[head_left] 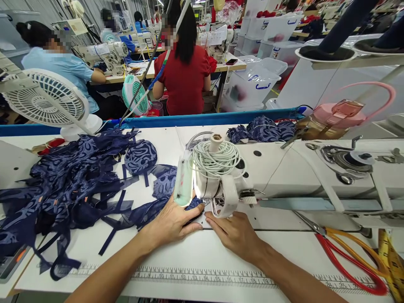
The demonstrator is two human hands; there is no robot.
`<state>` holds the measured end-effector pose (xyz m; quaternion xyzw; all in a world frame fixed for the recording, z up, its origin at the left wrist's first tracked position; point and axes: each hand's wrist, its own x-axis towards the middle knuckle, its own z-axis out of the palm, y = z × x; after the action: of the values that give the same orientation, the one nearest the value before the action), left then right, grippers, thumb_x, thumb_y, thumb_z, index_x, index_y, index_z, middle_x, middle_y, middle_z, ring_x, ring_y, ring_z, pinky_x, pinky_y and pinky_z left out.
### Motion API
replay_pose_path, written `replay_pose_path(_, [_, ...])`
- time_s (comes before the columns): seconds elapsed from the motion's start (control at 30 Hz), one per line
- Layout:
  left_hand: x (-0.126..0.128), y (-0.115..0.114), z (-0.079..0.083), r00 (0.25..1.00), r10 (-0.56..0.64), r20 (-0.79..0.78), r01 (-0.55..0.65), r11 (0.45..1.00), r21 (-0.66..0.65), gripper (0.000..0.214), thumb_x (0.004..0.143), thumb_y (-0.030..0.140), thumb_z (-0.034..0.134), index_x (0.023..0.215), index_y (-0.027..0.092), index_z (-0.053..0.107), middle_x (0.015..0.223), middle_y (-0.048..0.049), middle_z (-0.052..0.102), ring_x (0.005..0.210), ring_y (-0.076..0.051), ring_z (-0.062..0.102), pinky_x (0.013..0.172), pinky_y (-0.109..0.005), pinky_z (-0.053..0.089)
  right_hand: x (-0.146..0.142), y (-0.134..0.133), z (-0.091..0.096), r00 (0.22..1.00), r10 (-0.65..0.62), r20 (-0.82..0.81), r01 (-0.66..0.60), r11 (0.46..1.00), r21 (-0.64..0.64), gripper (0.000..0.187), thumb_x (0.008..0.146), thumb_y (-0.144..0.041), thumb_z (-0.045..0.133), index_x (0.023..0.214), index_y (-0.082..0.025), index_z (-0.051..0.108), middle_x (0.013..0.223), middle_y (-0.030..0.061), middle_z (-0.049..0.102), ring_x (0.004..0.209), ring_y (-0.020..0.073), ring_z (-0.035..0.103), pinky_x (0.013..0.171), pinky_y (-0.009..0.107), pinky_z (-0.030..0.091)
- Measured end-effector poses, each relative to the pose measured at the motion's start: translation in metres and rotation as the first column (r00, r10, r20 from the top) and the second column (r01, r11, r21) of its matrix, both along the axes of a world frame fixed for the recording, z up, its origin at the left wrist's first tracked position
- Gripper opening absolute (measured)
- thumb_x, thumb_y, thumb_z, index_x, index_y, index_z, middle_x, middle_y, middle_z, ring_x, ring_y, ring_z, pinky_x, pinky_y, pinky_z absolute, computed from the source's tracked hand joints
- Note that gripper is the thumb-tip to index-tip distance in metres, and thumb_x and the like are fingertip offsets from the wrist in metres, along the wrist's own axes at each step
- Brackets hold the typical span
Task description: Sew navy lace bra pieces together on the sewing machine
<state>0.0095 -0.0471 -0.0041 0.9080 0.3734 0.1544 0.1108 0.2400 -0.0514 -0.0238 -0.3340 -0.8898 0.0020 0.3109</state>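
My left hand (172, 221) rests on the sewing machine bed, its fingers over a piece of navy patterned fabric (148, 212) at the presser foot (208, 204). Its index finger and thumb point toward the needle area; the other fingers are partly hidden behind the pale face guard (183, 179). My right hand (238, 235) is on the other side of the foot, fingers bent and closed together, the tips close to the fabric's edge. The machine head (214, 185) covers part of these fingers, and what they pinch cannot be made out.
A heap of navy fabric pieces (75, 172) lies left, beside a round patterned piece (140, 157). Scissors (350, 256) and a yellow tape measure (391, 265) lie right. A white fan (47, 99) stands back left, fabric bundles (261, 128) behind the machine. Co-workers sit beyond.
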Motion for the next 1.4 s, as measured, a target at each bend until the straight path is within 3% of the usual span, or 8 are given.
replay_pose_path(0.13, [-0.002,0.001,0.001,1.000,-0.017,0.009,0.017,0.999,0.027,0.030,0.094,0.041,0.053,0.116,0.022,0.063,0.114,-0.0096,0.067,0.111,-0.027,0.059,0.110,-0.057,0.028,0.001,0.001,-0.001,1.000,0.001,-0.001,-0.001,1.000,0.001,0.022,0.097,-0.018,0.051,0.096,-0.016,0.073,0.055,-0.0021,0.062,0.047,0.0096,0.050,0.051,0.027,0.036])
replay_pose_path(0.27, [-0.001,-0.002,0.001,1.000,-0.003,0.030,0.000,0.995,0.104,0.032,0.091,0.038,0.058,0.116,0.020,0.062,0.116,-0.0130,0.066,0.112,-0.029,0.059,0.105,-0.055,0.037,-0.001,0.004,0.002,0.992,-0.058,-0.115,0.056,0.998,-0.023,0.020,0.094,-0.020,0.056,0.084,-0.017,0.073,0.070,0.0041,0.067,0.065,0.0142,0.060,0.060,0.026,0.044])
replay_pose_path(0.43, [0.005,-0.010,-0.002,0.995,-0.009,0.099,-0.011,0.980,0.199,0.023,0.091,0.022,0.057,0.112,0.014,0.062,0.105,-0.0120,0.069,0.106,-0.024,0.063,0.094,-0.042,0.048,-0.004,0.008,0.005,0.992,-0.040,-0.118,0.037,0.999,-0.029,0.023,0.094,-0.017,0.053,0.081,-0.019,0.072,0.075,0.0056,0.066,0.075,0.0175,0.058,0.067,0.029,0.045])
replay_pose_path(0.6, [0.006,-0.008,-0.004,0.992,0.007,0.126,-0.038,0.967,0.251,0.018,0.091,0.015,0.055,0.106,0.017,0.065,0.098,-0.0083,0.072,0.099,-0.021,0.066,0.093,-0.040,0.049,-0.005,0.009,0.004,0.997,-0.060,0.041,0.060,0.998,-0.001,0.025,0.093,-0.014,0.049,0.098,-0.020,0.072,0.074,0.0064,0.064,0.078,0.0211,0.055,0.072,0.033,0.044])
replay_pose_path(0.73, [0.006,-0.007,-0.004,0.991,0.002,0.133,-0.041,0.958,0.286,0.019,0.091,0.011,0.053,0.105,0.016,0.065,0.098,-0.0092,0.073,0.098,-0.021,0.067,0.093,-0.041,0.048,-0.003,0.009,0.003,0.996,-0.060,0.060,0.060,0.998,-0.004,0.027,0.091,-0.013,0.052,0.108,-0.021,0.071,0.078,0.0073,0.064,0.082,0.0220,0.054,0.075,0.034,0.043])
replay_pose_path(1.03, [0.001,-0.003,-0.007,0.990,0.002,0.141,-0.039,0.963,0.265,0.031,0.086,0.002,0.049,0.109,0.018,0.063,0.105,-0.0081,0.073,0.103,-0.021,0.066,0.091,-0.040,0.050,-0.003,0.008,0.003,0.995,-0.062,0.080,0.062,0.998,-0.005,0.034,0.090,-0.008,0.051,0.116,-0.021,0.068,0.077,0.0058,0.064,0.078,0.0212,0.055,0.077,0.036,0.041])
replay_pose_path(1.4, [0.000,0.001,-0.003,0.992,0.049,0.118,-0.069,0.982,0.173,0.032,0.090,0.002,0.045,0.111,0.019,0.063,0.100,-0.0052,0.072,0.106,-0.023,0.063,0.098,-0.047,0.046,-0.001,0.004,0.001,0.999,-0.045,-0.005,0.045,0.998,-0.044,0.025,0.090,-0.010,0.054,0.108,-0.018,0.069,0.081,0.0060,0.066,0.082,0.0213,0.058,0.079,0.037,0.041])
